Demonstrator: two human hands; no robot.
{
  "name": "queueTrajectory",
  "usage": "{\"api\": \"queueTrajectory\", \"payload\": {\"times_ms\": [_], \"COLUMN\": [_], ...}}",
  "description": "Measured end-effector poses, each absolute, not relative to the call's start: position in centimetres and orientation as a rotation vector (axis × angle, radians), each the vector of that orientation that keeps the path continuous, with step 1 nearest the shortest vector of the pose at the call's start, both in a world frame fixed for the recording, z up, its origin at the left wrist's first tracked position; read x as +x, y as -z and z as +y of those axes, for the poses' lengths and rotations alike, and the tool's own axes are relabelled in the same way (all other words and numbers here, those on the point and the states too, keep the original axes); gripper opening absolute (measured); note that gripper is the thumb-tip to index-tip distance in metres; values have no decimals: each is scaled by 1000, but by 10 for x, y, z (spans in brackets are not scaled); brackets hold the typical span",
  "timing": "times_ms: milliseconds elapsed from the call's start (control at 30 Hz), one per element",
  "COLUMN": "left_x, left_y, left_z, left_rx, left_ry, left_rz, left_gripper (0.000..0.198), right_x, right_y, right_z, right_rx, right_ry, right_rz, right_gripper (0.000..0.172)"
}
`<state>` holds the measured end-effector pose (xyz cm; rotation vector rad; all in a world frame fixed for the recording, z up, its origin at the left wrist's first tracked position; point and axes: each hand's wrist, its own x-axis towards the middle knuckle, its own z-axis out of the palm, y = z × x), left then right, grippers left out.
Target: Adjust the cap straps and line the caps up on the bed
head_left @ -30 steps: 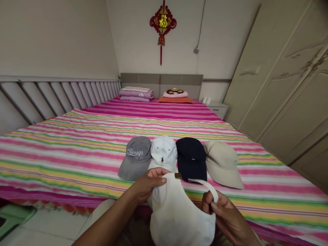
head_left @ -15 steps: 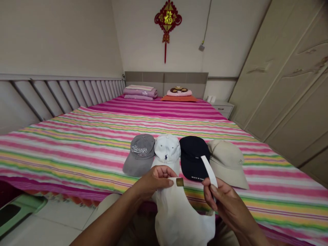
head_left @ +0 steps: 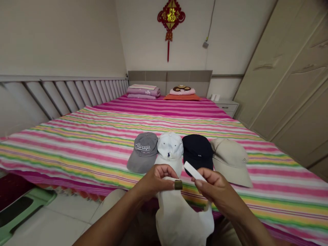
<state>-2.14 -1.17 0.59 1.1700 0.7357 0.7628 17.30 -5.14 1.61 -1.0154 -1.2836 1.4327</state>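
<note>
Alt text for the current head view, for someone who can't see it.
A person's left hand pinches a white cap beside its buckle; the right hand holds the strap, its end free. Beyond, a gray cap, a second white cap, a dark cap and a beige cap lie in a row on a striped bed.

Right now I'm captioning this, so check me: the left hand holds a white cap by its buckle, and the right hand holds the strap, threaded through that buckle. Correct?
One slip: the strap isn't threaded through the buckle; the head view shows its free end apart from it. The left hand does hold the white cap by the buckle, and the right hand the strap.
</note>
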Motion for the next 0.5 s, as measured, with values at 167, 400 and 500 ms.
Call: {"api": "queueTrajectory", "payload": {"times_ms": [167,400,500], "left_x": [-17,-20,-22], "left_y": [-9,-8,-7], "left_z": [-17,-22,-25], "left_rx": [1210,1467,1658], "left_ry": [-793,-887,-943], "left_rz": [764,824,794], "left_gripper": [28,21,28], "right_x": [152,139,135], "right_y": [-11,-1,-1], "right_z": [-47,-46,-46], "right_rx": [-987,-823,-759], "right_ry": [-1549,-1782,-1790], "right_rz": [-1292,-1010,-942], "right_gripper": [30,21,20]}}
